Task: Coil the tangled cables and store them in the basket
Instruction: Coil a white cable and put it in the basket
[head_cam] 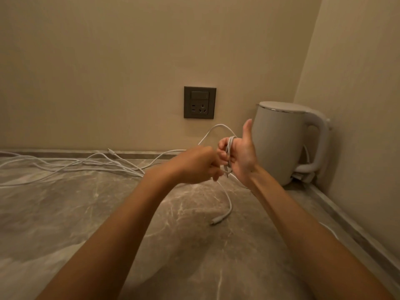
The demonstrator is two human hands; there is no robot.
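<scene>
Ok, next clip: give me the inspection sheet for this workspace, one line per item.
Surface: grey marbled countertop running into a wall corner.
Job's things: white cable partly wound around the right hand; its plug end lies on the counter. No basket seen.
Clutter: white electric kettle in the right corner.
Grippers: left hand pinches the cable; right hand holds the loops, thumb up.
Cables: loose white cable tangle spread across the counter to the left.
Surroundings: beige walls; dark wall socket with nothing plugged in.
</scene>
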